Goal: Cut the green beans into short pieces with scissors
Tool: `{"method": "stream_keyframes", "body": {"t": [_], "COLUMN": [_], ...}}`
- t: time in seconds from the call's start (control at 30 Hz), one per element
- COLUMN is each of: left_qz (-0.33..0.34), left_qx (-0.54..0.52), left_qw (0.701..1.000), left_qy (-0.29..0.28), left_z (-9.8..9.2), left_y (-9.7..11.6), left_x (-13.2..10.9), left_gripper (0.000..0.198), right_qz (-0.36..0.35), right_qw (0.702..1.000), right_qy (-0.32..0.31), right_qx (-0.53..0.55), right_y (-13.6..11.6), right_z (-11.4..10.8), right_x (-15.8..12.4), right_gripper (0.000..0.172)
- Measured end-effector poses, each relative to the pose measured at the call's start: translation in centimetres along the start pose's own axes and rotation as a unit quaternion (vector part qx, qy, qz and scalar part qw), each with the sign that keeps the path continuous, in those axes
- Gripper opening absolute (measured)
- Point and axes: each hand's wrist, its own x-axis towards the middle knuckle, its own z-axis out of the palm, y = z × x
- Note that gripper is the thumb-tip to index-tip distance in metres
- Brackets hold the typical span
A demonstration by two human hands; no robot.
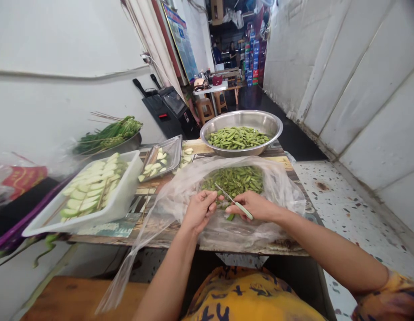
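Note:
My right hand [255, 206] is closed around a slim tool with a pale green handle [243, 211] and a thin metal blade; whether it is a small knife or scissors I cannot tell. The blade points up and left, its tip just beyond my left fingertips. My left hand [200, 209] is pinched close beside the blade, and what lies between its fingers is too small to make out. Beneath both hands a clear plastic bag [173, 196] lies spread open with a heap of green bean pods [243, 178]. Behind it, a steel basin [274, 133] holds more green pods [237, 137].
To the left, a white plastic tub [133, 174] holds skewered pale green slices. Behind it are a metal tray [176, 151] with cut pieces and a bowl [131, 141] of skewered greens. A tiled floor and white wall [361, 89] lie right. People stand far back.

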Motion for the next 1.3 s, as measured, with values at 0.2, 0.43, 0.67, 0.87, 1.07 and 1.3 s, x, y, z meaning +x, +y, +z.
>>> {"method": "stream_keyframes", "body": {"t": [0.2,0.43,0.67,0.87,1.07,1.3], "left_qz": [-0.007,0.041,0.186,0.146,-0.019,-0.019], "left_qx": [-0.067,0.204,0.683,0.559,0.14,0.158], "left_qw": [0.997,0.978,0.705,0.816,0.989,0.983], "left_qy": [0.042,-0.001,-0.039,-0.009,-0.049,-0.096], "left_z": [-0.4,0.6,3.5,1.7,-1.1,-0.9], "left_y": [0.6,0.3,-1.3,-0.3,0.2,0.9], "left_x": [0.5,1.3,1.8,2.4,2.4,1.6], "left_gripper": [0.021,0.012,0.017,0.018,0.033,0.035], "right_qz": [0.01,-0.024,-0.023,-0.017,0.006,0.007], "right_qw": [0.998,0.988,0.989,0.992,0.998,0.997], "right_qy": [0.065,0.15,0.143,0.124,0.023,-0.047], "right_qx": [0.02,0.034,0.011,-0.02,-0.066,-0.056], "right_y": [-0.8,-0.1,-0.3,0.1,0.5,-0.1], "right_z": [-1.4,-3.0,-2.7,-2.9,-2.3,-2.4], "right_x": [-0.2,0.4,0.3,0.3,0.0,-0.4], "right_gripper": [0.043,0.039,0.04,0.042,0.044,0.046]}}
